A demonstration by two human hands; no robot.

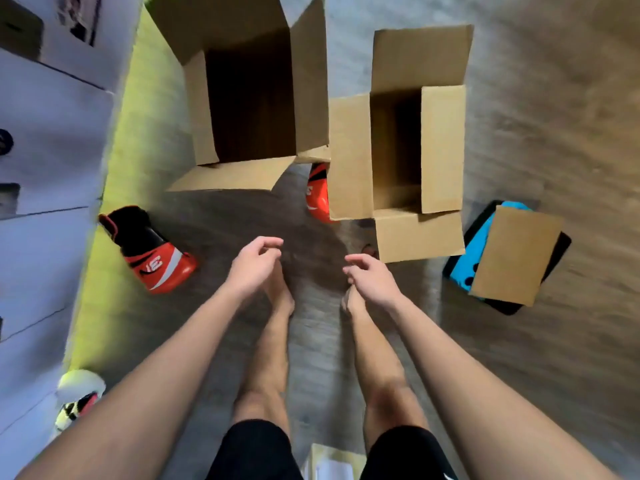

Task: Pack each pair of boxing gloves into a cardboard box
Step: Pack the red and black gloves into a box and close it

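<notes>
1. Two bare hands hang in front of the person, low over the floor. The left hand (254, 263) and the right hand (369, 277) both have loosely curled fingers and hold nothing.
2. Down at the left edge lies a white and yellow thing (78, 398). It is too blurry to tell what it is.
3. One red and black glove (152, 252) lies on the floor, to the left of the left hand and not touching it.
4. Off to the right, a blue glove (474, 244) lies on the floor. A loose cardboard piece (516, 254) sits on top of it and hides most of it.
5. Farther on, a second red glove (318, 194) peeks out between the two boxes. Most of it is tucked behind a flap.
6. Next comes the small box (349, 157), open at the top. I see no glove in it.
7. Farthest is the big box (202, 109), also open and dark inside, so I cannot tell if anything is in it.
8. I think no pair is packed yet. Here is what could go wrong:
   - The hidden red glove could be missed, and a red one might get packed with a blue one.
   - Pulling it out fast could bump a box and tip it.
   - A flap that folds in could block a glove.
   - A bare foot could step on a glove.
</notes>
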